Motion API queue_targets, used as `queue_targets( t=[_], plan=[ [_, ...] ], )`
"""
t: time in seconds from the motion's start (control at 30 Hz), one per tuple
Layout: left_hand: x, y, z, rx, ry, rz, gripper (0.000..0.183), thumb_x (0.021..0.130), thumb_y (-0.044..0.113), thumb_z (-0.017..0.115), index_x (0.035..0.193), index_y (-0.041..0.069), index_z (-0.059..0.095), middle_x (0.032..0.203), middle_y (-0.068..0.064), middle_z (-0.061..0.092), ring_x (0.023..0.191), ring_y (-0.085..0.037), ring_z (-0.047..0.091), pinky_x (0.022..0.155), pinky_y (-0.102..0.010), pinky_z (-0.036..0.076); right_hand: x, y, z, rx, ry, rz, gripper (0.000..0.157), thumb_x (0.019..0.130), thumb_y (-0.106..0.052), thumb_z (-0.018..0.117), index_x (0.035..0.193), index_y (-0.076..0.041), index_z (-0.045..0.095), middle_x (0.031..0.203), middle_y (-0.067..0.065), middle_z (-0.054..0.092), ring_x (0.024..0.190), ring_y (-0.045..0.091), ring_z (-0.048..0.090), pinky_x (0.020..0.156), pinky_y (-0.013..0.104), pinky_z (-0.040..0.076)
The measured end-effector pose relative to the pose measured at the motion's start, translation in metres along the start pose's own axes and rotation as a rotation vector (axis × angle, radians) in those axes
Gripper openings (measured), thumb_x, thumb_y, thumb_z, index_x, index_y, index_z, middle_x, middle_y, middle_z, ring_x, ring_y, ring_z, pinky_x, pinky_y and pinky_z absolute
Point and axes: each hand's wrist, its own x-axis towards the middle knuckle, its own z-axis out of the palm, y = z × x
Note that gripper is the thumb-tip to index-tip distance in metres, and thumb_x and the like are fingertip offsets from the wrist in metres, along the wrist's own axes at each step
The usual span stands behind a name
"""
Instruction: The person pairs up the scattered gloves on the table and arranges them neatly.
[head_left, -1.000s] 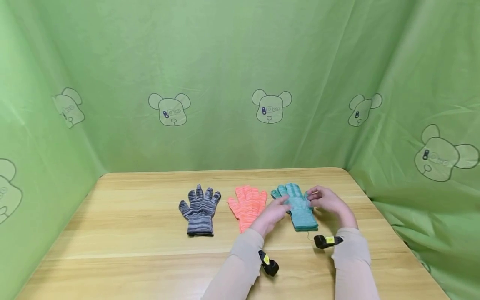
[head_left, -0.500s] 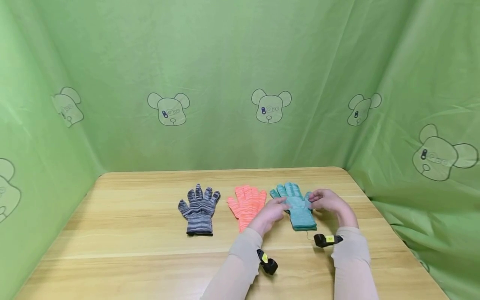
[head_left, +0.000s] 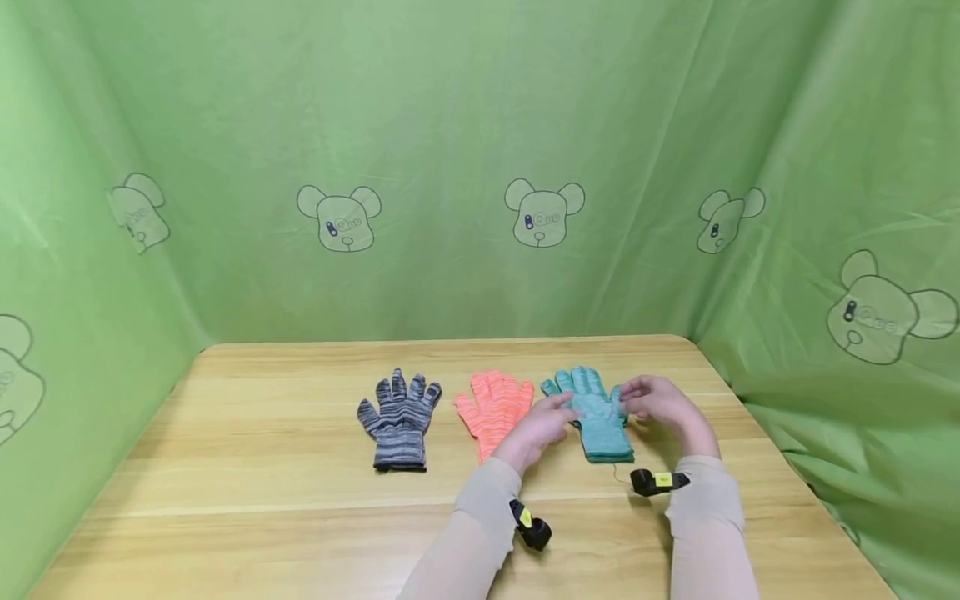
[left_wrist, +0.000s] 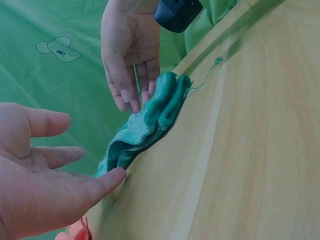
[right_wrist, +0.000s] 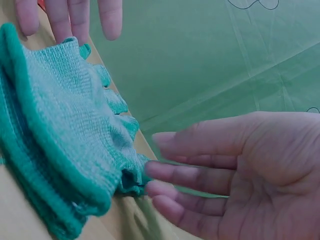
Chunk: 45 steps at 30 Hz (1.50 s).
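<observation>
A teal knitted glove [head_left: 602, 421] lies on the table with its fingers toward the back and its cuff toward the front; in the right wrist view its cuff shows two layers. My left hand [head_left: 542, 427] is at the glove's left edge, fingers apart and relaxed. On the other side, my right hand [head_left: 660, 403] has its fingertips right by the glove's thumb, loosely bent. Neither hand grips the fabric. In the left wrist view the glove [left_wrist: 145, 122] sits between both hands, and a loose thread [left_wrist: 205, 77] trails from its cuff.
An orange glove [head_left: 495, 408] lies left of the teal one, partly covered by my left forearm. Farther left is a grey-and-black striped glove [head_left: 401, 425]. The wooden table [head_left: 262, 467] is enclosed by green cloth [head_left: 450, 275] at the back and sides.
Both hands stay beside the teal glove with only slight shifts; the right hand has drawn a little to the right, its fingertips now off the glove's palm. The gloves lie where they were.
</observation>
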Motion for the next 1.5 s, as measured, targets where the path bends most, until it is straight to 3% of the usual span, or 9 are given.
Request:
queue_targets(
  t=[0.23,0.6,0.9,1.13,1.5],
  plan=[
    [-0.004,0.003,0.0,0.018,-0.012,0.012,0.05,0.098,0.017,0.053,0.147,0.011,0.042,0.153,-0.014,0.04,0.139,-0.033,0.04,0.112,-0.05,0.038,0.005,-0.001,0.005,-0.05,0.084,-0.124,0.043,0.096,-0.013,0.058,0.132,0.008,0.047,0.13,0.03,0.055,0.116,0.042,0.055,0.097,0.052,0.048],
    [-0.005,0.0,-0.001,0.054,-0.088,0.006,0.05,0.1,0.018,0.051,0.148,0.009,0.04,0.153,-0.013,0.041,0.141,-0.031,0.039,0.115,-0.05,0.034,0.017,0.001,0.016,-0.057,-0.044,-0.224,0.042,0.095,-0.003,0.051,0.134,0.01,0.043,0.138,0.032,0.047,0.127,0.05,0.045,0.105,0.059,0.041],
    [-0.004,0.001,0.003,0.108,-0.057,0.009,0.05,0.099,0.016,0.052,0.146,0.006,0.042,0.151,-0.011,0.044,0.139,-0.031,0.042,0.113,-0.049,0.037,0.016,0.0,0.02,-0.032,-0.104,-0.196,0.046,0.095,0.001,0.05,0.138,0.013,0.038,0.141,0.037,0.041,0.131,0.053,0.04,0.105,0.057,0.043],
    [-0.004,0.003,0.004,0.155,-0.029,-0.01,0.048,0.098,0.017,0.053,0.143,0.003,0.045,0.15,-0.011,0.046,0.138,-0.031,0.043,0.112,-0.048,0.039,0.014,-0.002,0.018,-0.035,-0.108,-0.115,0.048,0.097,-0.002,0.049,0.14,0.014,0.037,0.143,0.036,0.041,0.133,0.052,0.038,0.108,0.058,0.038],
    [-0.003,0.012,0.008,0.275,0.032,-0.086,0.046,0.096,0.021,0.057,0.139,0.005,0.052,0.146,-0.01,0.051,0.125,-0.035,0.056,0.109,-0.047,0.042,0.011,-0.007,0.017,-0.028,-0.093,-0.08,0.049,0.096,-0.006,0.052,0.136,0.018,0.038,0.137,0.037,0.046,0.127,0.05,0.045,0.106,0.055,0.042]
  ],
)
